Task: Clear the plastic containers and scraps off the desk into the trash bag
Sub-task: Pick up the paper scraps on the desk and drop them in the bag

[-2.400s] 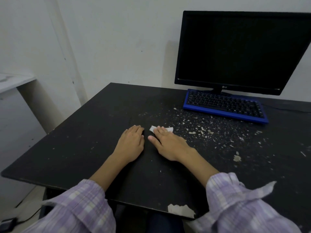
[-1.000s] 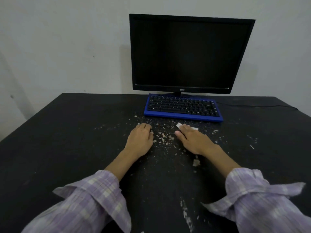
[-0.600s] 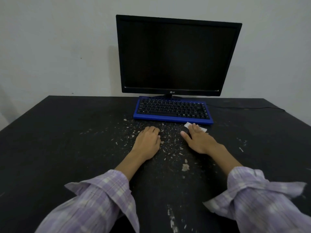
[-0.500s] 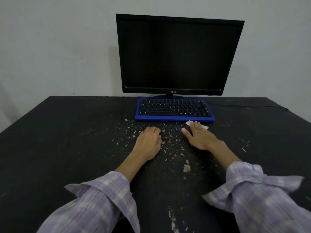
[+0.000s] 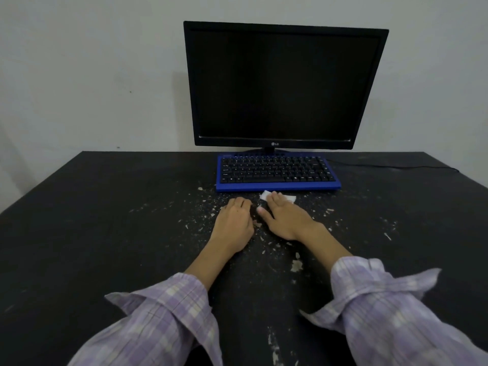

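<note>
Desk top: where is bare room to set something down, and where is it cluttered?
Bare: desk left of the keyboard, and far right near the cable. Crowded: scraps around the left hand and right hand, which presses a white paper.

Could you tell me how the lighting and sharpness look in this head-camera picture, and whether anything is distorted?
Head view: dim, flat light, with a soft shadow of the monitor on the wall to its left; no glare on its dark screen. The desk edges splay outward from wide-angle distortion. The left hand, right hand and pale scraps are fairly sharp; the near sleeves look soft.
</note>
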{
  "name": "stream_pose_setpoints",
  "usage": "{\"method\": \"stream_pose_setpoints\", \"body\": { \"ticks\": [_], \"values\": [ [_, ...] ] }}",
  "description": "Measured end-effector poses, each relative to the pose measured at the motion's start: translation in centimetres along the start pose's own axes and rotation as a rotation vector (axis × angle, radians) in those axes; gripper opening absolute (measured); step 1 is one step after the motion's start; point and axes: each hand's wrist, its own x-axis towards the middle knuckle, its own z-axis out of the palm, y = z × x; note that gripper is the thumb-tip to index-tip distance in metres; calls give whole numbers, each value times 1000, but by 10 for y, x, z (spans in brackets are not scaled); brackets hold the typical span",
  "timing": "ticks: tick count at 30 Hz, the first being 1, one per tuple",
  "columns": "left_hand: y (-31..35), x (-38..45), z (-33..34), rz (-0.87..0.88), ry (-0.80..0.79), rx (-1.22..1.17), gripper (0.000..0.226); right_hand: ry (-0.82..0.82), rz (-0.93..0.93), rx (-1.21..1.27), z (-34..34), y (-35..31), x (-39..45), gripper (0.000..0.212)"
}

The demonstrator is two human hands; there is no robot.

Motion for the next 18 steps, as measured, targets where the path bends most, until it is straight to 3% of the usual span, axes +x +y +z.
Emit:
{"method": "stream_pose_setpoints", "body": {
  "ticks": [6, 14, 18],
  "values": [
    [-1, -2, -2, -27, 50, 26, 31, 4, -141, 21, 5, -18, 3, 62],
    [-6, -1, -7, -180, 50, 1, 30, -68, -116, 44, -7, -36, 16, 56],
    [-16, -2, -8, -110, 18, -5, 31, -58, -185, 51, -4, -38, 13, 55]
  ]
}}
